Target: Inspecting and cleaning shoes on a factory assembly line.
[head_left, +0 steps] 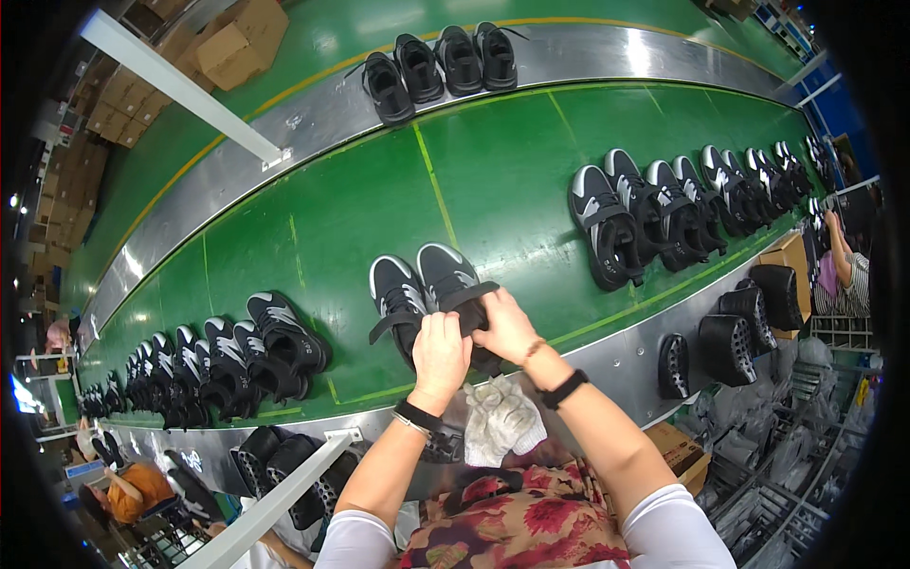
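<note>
A pair of black-and-grey shoes [408, 286] sat close to the green belt's [351, 218] near edge, toes toward its far edge. The right hand's [509, 329] fingers gripped the right shoe's [444, 271] strap [464, 296]; the left hand's [442, 360] fingers curled over the shoe's opening, their exact hold hidden.

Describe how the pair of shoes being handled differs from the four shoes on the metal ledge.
The left hand and right hand touch the pair; nobody touches the four shoes. The pair is on the green surface, the four on the metal ledge. The pair shows silver toe trim; the four show none clearly. Both are mainly black.
</note>
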`<move>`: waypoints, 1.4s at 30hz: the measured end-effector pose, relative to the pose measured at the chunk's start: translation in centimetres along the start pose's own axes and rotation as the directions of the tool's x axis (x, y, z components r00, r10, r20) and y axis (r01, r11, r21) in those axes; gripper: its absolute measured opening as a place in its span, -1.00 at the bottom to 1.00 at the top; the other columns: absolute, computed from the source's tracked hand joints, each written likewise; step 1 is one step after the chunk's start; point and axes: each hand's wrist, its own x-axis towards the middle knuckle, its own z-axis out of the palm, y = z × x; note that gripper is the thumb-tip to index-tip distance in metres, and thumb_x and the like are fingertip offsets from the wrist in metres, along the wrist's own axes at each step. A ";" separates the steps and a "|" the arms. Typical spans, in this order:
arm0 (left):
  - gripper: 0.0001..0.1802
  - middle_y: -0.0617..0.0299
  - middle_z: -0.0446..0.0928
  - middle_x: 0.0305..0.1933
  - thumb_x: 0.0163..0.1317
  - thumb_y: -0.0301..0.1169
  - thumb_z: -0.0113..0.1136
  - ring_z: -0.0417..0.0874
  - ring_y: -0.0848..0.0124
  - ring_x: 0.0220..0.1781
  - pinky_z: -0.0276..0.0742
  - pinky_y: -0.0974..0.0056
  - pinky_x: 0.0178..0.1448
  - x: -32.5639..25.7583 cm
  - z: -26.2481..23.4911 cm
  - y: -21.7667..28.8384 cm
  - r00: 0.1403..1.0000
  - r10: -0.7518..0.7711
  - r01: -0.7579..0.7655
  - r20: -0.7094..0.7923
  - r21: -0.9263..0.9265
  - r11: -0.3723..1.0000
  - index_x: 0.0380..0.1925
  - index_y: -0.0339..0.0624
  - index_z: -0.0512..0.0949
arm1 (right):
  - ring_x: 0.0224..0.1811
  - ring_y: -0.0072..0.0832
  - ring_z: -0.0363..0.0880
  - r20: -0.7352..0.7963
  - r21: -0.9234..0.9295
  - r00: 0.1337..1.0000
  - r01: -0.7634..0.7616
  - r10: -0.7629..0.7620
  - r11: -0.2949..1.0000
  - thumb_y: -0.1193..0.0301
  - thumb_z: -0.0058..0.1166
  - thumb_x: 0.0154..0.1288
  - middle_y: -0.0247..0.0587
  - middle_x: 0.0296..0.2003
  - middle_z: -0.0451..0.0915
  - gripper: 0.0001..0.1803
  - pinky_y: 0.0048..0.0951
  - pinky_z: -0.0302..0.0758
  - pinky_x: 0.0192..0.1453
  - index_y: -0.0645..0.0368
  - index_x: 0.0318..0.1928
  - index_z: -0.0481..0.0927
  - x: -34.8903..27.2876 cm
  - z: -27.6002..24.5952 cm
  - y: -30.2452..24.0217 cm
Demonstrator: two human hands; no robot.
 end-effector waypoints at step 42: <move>-0.61 -0.21 0.51 -0.13 0.30 -0.25 0.03 0.48 -0.07 -0.03 0.37 0.02 0.10 -21.4 -0.8 -4.0 0.661 -0.750 0.736 -0.012 -0.183 0.652 -0.15 -0.45 0.52 | -0.13 -0.26 0.49 0.481 -0.338 0.812 0.520 -0.330 0.785 0.18 0.27 -0.01 -0.14 -0.24 0.52 -0.30 -0.30 0.44 -0.11 0.33 0.10 0.41 -16.8 4.6 -9.0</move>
